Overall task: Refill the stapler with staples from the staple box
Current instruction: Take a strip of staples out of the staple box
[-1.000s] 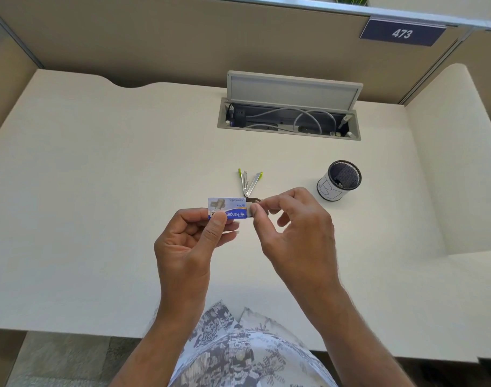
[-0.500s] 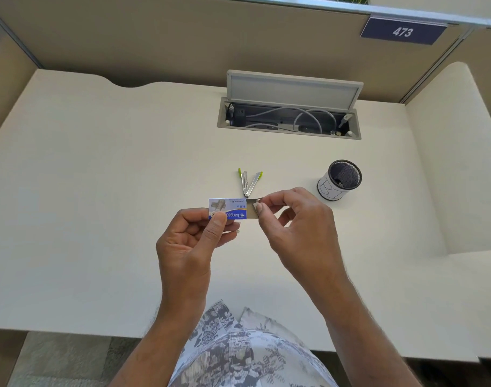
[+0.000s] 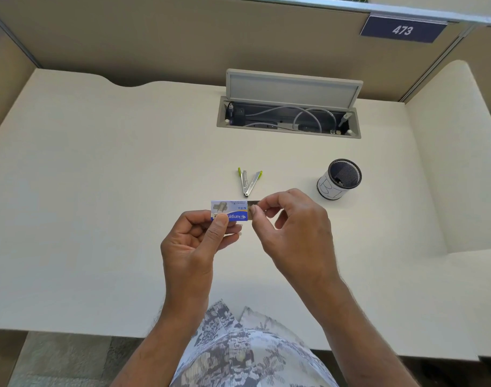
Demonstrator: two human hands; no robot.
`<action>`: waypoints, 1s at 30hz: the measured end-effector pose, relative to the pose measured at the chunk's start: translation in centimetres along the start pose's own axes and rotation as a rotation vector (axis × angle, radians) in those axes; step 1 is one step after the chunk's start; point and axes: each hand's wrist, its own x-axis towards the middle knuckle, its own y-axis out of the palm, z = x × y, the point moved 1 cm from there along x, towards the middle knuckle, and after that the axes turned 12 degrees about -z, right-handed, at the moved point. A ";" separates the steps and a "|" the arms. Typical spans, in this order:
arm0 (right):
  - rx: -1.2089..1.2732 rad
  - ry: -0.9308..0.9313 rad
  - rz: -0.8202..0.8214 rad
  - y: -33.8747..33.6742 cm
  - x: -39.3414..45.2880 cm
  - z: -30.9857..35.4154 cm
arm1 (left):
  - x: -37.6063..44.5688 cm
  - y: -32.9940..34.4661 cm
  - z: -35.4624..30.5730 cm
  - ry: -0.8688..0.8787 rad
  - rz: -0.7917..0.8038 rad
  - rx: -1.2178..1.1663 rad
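My left hand point(image 3: 195, 241) holds a small blue-and-white staple box point(image 3: 229, 210) above the desk, thumb on its front. My right hand point(image 3: 294, 227) pinches a grey strip point(image 3: 253, 203) that sticks out of the box's right end; whether it is the inner tray or a strip of staples I cannot tell. Just beyond the box, the small metal stapler point(image 3: 248, 182) with green tips lies on the desk, swung wide into a V.
A black mesh pen cup point(image 3: 339, 179) with a white label stands to the right. A cable tray point(image 3: 287, 120) with its lid up is set into the desk at the back. Partition walls enclose the cream desk point(image 3: 99, 191).
My right hand has drawn the grey strip a little further out of the box's right end. The box has barely shifted and the stapler has not moved.
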 end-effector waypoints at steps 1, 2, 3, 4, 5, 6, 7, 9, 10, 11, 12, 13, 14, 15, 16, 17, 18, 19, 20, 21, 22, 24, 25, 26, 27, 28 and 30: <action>-0.003 -0.035 -0.011 0.0 -0.1 0.1 | 0.0 0.0 0.0 -0.004 0.001 -0.001; -0.005 -0.071 -0.025 0.0 -0.2 0.2 | 0.0 0.0 0.1 -0.010 0.001 -0.001; -0.001 -0.100 -0.039 -0.1 -0.3 0.3 | 0.0 0.0 0.1 -0.014 0.001 -0.001; 0.006 -0.119 -0.047 -0.1 -0.3 0.4 | 0.0 0.0 0.1 -0.018 0.000 0.000; 0.016 -0.129 -0.052 -0.1 -0.3 0.4 | 0.1 0.1 0.1 -0.020 -0.002 0.000; 0.024 -0.135 -0.055 -0.2 -0.3 0.4 | 0.1 0.1 0.1 -0.021 -0.002 -0.001; 0.031 -0.142 -0.058 -0.2 -0.3 0.3 | 0.1 0.0 0.1 -0.022 -0.004 -0.001; 0.044 -0.160 -0.061 -0.3 -0.2 0.2 | 0.1 0.0 0.1 -0.023 -0.006 -0.003; 0.047 -0.169 -0.058 -0.3 -0.2 0.2 | 0.1 0.0 0.1 -0.024 -0.008 -0.006; 0.048 -0.177 -0.046 -0.3 -0.2 0.1 | 0.1 0.0 0.1 -0.026 -0.008 -0.010; 0.049 -0.185 -0.027 -0.3 -0.2 0.1 | 0.1 0.0 0.1 -0.025 -0.007 -0.013; 0.048 -0.192 -0.006 -0.3 -0.3 0.1 | 0.1 0.0 0.1 -0.024 -0.006 -0.014; 0.045 -0.197 0.011 -0.3 -0.3 0.1 | 0.1 0.0 0.1 -0.022 -0.005 -0.013; 0.039 -0.201 0.021 -0.3 -0.3 0.1 | 0.1 0.0 0.0 -0.021 -0.006 -0.012; 0.027 -0.204 0.023 -0.3 -0.3 0.0 | 0.1 0.0 0.1 -0.021 -0.007 -0.010; 0.010 -0.208 0.020 -0.4 -0.3 0.0 | 0.1 0.0 0.1 -0.021 -0.008 -0.008; -0.005 -0.212 0.016 -0.4 -0.3 0.0 | 0.2 0.0 0.1 -0.020 -0.008 -0.006; -0.016 -0.217 0.014 -0.4 -0.2 0.1 | 0.1 0.0 0.1 -0.020 -0.006 -0.004; -0.024 -0.223 0.015 -0.4 -0.2 0.1 | 0.1 0.0 0.2 -0.020 -0.005 -0.002; -0.027 -0.230 0.018 -0.5 -0.1 0.1 | 0.1 0.0 0.2 -0.020 -0.004 0.001; -0.024 -0.234 0.024 -0.5 0.0 0.1 | 0.1 -0.1 0.3 -0.019 -0.003 0.004; -0.007 -0.241 0.039 -0.5 0.1 -0.1 | 0.1 -0.1 0.3 -0.017 -0.003 0.007; -0.003 -0.247 0.045 -0.5 0.2 -0.2 | 0.1 -0.1 0.3 -0.016 -0.004 0.006; -0.006 -0.257 0.049 -0.6 0.3 -0.2 | 0.2 -0.1 0.2 -0.015 -0.005 0.004; -0.014 -0.271 0.053 -0.6 0.3 -0.3 | 0.2 -0.1 0.2 -0.012 -0.007 0.002; -0.023 -0.286 0.060 -0.7 0.3 -0.3 | 0.2 -0.1 0.2 -0.009 -0.007 0.001; -0.027 -0.309 0.080 -0.8 0.2 -0.3 | 0.2 -0.1 0.1 -0.004 -0.009 0.000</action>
